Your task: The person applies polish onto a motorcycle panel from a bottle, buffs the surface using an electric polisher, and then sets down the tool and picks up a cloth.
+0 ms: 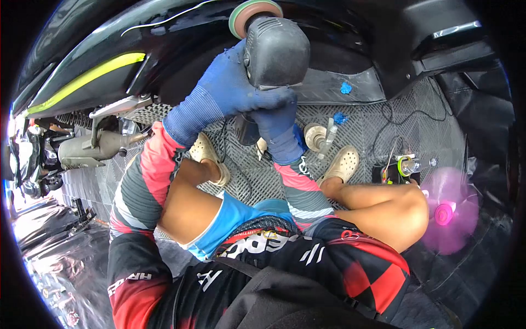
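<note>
A black power polisher (pixel 278 52) sits at the upper centre of the frame, its rounded housing toward the camera. Its long axis runs nearly up and down the frame: the pad end points to the top edge, leaning slightly left, and the handle (pixel 246 130) drops toward the middle. One round pad (pixel 256 16), rimmed in green and reddish brown, is at the glossy black bodywork (pixel 192 33); whether they touch, I cannot tell.

Two blue-gloved hands are on the tool. The left hand (pixel 230 82) is bent around the housing's left and lower sides, fingers drawn together, so the housing lies above and right of them. The right hand (pixel 276 120) is just below, beside the handle; its fingers are mostly hidden, and I cannot tell how they close.

Right of the hands are two blue scraps (pixel 346 88), one round cream-coloured object (pixel 315 136) and one clear tube (pixel 329 140), near the patterned mat (pixel 400 131). Two pale clogs (pixel 341 163) flank the centre. One pink fan (pixel 446 213) stands at the right, one muffler (pixel 93 149) at the left, and one yellow-green stripe (pixel 85 82) crosses the upper left.
</note>
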Motion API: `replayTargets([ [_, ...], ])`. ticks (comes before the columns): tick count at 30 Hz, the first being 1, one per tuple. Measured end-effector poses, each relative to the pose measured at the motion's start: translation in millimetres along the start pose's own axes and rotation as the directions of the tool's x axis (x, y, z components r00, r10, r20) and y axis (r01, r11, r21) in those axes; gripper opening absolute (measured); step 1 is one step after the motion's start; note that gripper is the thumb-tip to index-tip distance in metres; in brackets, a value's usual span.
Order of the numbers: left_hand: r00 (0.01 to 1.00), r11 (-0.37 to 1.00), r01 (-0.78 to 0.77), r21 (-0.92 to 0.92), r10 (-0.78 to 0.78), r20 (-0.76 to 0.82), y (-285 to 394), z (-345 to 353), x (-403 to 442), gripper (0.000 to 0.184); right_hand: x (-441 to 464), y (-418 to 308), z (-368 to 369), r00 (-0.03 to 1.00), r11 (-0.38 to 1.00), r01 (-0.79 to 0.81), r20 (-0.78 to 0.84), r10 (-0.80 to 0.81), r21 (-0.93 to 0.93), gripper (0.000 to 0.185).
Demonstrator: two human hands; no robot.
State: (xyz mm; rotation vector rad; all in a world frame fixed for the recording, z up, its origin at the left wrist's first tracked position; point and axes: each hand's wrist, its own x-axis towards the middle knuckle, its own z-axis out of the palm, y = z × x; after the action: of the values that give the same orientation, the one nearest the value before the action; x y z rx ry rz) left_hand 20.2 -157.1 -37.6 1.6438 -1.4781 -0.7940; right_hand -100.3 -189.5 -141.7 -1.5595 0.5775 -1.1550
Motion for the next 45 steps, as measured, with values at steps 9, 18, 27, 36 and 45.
replayTargets([
  [9,0.995,0.996,-0.058,0.066,0.052,0.089,1,25,33,0.088,6,12,-22,0.996,1.000,-0.025,-0.090,0.026,0.017,0.043],
  [18,0.979,0.995,-0.023,0.102,0.001,0.206,10,51,64,0.076,0,42,-34,0.933,0.977,-0.069,-0.335,0.134,0.199,0.062],
  [27,0.990,0.980,0.000,0.198,-0.028,0.136,12,38,50,0.077,3,25,-26,0.973,0.992,-0.077,-0.207,0.097,0.101,0.053],
  [36,1.000,1.000,-0.019,0.011,0.019,-0.015,6,1,3,0.085,4,-12,2,0.998,0.998,-0.050,-0.023,0.051,0.024,0.045],
  [45,0.992,0.994,-0.021,0.104,0.034,-0.119,8,-21,-25,0.081,1,-28,12,0.992,0.998,-0.042,0.115,0.048,-0.052,0.030],
])
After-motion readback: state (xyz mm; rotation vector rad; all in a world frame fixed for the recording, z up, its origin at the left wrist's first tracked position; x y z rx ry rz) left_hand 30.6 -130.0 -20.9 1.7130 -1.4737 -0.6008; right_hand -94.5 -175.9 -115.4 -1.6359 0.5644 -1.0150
